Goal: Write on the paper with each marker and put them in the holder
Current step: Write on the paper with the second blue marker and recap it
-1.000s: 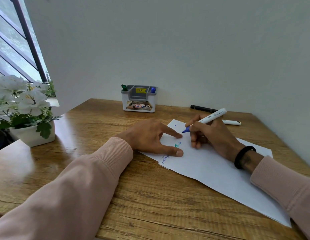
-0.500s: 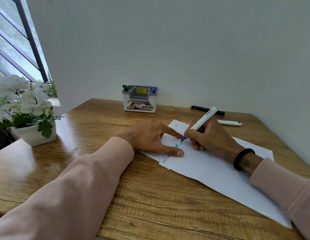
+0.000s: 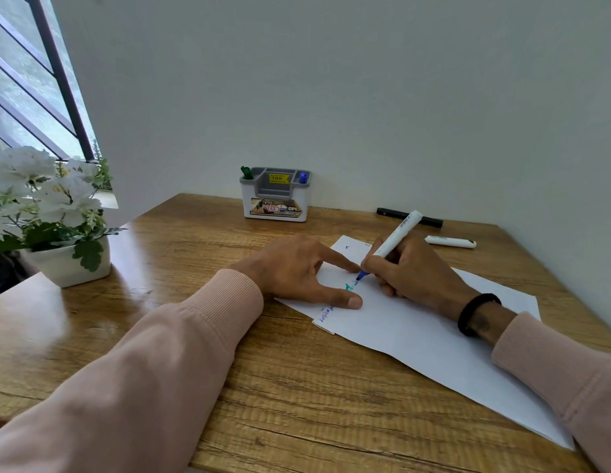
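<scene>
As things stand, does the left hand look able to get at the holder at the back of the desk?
Probably yes. The left hand lies flat on the paper, holding nothing, and bare desk runs between it and the holder. Lifting it would leave the paper unsteadied.

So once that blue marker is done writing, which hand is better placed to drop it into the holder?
Probably the right hand: it already grips the blue marker, tip on the paper. The left hand lies flat, holding the sheet down. The holder stands at the wall beyond both hands.
</scene>
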A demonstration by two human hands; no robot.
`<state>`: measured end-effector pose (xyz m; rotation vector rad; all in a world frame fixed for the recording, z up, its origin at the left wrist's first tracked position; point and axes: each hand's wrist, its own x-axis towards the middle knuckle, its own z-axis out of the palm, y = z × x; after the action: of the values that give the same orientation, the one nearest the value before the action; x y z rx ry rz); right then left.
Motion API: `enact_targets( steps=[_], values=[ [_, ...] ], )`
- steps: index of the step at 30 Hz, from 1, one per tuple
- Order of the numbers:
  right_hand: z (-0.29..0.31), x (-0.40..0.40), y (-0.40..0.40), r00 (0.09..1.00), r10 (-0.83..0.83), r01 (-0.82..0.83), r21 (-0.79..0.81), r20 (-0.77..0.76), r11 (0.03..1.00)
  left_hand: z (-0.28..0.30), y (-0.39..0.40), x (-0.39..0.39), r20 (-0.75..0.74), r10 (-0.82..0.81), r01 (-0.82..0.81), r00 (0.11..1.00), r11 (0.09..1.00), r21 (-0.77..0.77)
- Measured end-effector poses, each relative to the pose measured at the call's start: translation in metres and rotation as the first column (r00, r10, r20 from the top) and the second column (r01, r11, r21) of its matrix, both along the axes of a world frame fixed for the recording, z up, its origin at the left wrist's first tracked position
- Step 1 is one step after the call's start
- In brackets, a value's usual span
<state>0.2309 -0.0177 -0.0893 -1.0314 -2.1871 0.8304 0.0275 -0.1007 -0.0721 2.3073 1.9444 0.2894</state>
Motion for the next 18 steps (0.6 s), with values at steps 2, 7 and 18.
enact_targets(
  steps=[2, 7, 18],
  values=[
    [0.0001, 0.0007, -0.0001, 1.000, -0.003, 0.003, -0.007, -0.010, 1.000, 0.0000, -0.0006, 0.0003, 0.003, 0.000, 0.000, 1.000, 1.000, -0.004],
    [0.0005, 0.0002, -0.0004, 1.000, 0.007, -0.007, -0.005, -0.008, 1.000, 0.0010, -0.0010, 0.0006, 0.004, 0.001, -0.001, 1.000, 1.000, 0.006],
    [0.0022, 0.0057, -0.0021, 0.990, 0.096, -0.099, -0.026, -0.108, 0.995, 0.0018, -0.0020, 0.0015, 0.005, 0.006, -0.006, 1.000, 1.000, -0.001]
  ],
)
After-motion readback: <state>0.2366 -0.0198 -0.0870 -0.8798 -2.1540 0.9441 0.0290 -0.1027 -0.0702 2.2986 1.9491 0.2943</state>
